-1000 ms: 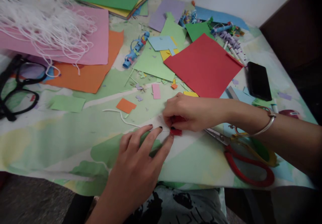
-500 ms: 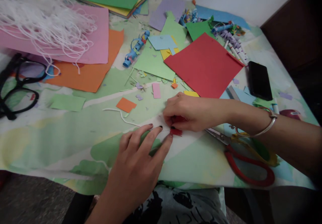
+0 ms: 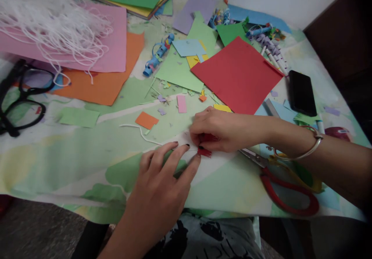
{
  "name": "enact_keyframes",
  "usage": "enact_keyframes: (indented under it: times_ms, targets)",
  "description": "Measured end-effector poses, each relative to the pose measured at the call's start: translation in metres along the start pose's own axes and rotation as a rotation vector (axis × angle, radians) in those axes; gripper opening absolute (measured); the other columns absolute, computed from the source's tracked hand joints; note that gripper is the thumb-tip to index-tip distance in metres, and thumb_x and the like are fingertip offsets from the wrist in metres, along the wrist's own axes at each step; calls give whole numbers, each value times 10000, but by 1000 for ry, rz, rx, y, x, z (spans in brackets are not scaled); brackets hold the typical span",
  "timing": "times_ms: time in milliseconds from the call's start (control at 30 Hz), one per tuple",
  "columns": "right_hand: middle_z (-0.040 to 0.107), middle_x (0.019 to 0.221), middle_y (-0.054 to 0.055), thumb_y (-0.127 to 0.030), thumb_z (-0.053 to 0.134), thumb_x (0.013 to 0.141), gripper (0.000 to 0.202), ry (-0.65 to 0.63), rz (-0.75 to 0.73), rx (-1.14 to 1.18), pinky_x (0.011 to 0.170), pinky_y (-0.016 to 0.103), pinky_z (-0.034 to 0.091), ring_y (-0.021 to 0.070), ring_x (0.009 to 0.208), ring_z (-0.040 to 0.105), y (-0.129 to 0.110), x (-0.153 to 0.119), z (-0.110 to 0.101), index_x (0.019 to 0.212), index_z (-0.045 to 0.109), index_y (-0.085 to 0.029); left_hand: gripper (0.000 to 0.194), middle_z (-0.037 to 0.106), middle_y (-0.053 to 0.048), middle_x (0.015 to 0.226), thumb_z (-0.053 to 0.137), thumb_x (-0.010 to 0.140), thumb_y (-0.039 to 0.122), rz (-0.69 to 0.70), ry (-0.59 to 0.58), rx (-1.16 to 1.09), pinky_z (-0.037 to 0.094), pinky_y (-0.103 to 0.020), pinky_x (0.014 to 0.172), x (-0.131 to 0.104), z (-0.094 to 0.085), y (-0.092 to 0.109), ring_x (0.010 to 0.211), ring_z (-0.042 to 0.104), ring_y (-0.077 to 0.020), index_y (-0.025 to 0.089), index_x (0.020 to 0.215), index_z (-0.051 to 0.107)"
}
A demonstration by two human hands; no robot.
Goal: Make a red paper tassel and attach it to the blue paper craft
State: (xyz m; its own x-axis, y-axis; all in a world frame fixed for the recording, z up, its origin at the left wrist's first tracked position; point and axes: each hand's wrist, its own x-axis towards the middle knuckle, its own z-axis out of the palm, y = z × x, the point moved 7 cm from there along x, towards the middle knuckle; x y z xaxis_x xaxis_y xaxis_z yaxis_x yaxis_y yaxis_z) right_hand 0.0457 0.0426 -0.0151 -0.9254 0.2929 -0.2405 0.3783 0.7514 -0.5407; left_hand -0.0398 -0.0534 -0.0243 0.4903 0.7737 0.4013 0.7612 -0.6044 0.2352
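Observation:
My right hand (image 3: 216, 129) is closed around a small red fringed paper (image 3: 205, 152), whose cut fringe sticks out below the fingers. The rest of that paper is mostly hidden by the hand. My left hand (image 3: 162, 185) lies beside it with fingers spread on the table, its thumb tip touching the left edge of the fringe. From under the left fingertips a white string (image 3: 143, 135) runs out to the left. Scissors (image 3: 263, 166) with red and yellow handles lie partly beneath my right forearm.
A large red sheet (image 3: 238, 75) lies beyond my right hand, near a black phone (image 3: 302, 93). An orange scrap (image 3: 147, 120) and a pink scrap (image 3: 181, 104) lie ahead. Glasses (image 3: 24, 98), tangled white strings (image 3: 58, 26) and a blue paper roll (image 3: 158, 55) are further left.
Both hands keep nearly the same positions around the red fringed paper. The whole view has shifted very slightly.

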Motion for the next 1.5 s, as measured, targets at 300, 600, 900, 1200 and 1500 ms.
enact_keyframes:
  times_ms: [300,600,900,1200,1500]
  targets:
    - [636,731,11,-60,584,749,141,14,46,14,750,308,332,178,759,531,1,0,0,834,641,-157,345,626,-165,1197,529,843,107,-1,-16,7,434,-584,857,-1,1,1,1122,544,-378,193,1157,645]
    - [648,776,34,-72,591,743,136,28,46,24,684,279,342,174,738,528,2,-1,0,840,644,-152,396,609,-158,1212,531,833,100,8,-38,18,426,-568,864,0,3,1,1134,525,-381,201,1207,617]
    - [657,788,32,-86,599,749,126,32,49,18,675,271,347,166,725,532,3,-1,1,845,647,-153,363,621,-150,1194,528,833,108,3,-26,36,424,-558,838,2,3,2,1102,537,-382,182,1171,638]
    - [645,727,9,-55,570,744,138,40,63,17,677,268,343,152,694,532,1,-1,-2,811,632,-159,379,616,-167,1210,536,833,109,43,-21,14,439,-556,813,-1,3,4,1130,532,-394,164,1199,615]
    - [650,783,23,-47,565,754,151,43,64,68,665,256,364,146,684,536,-6,-9,-6,846,615,-156,456,579,-134,1218,568,775,-23,25,141,-283,423,-508,990,-9,-13,-4,1253,473,-309,165,1190,590]
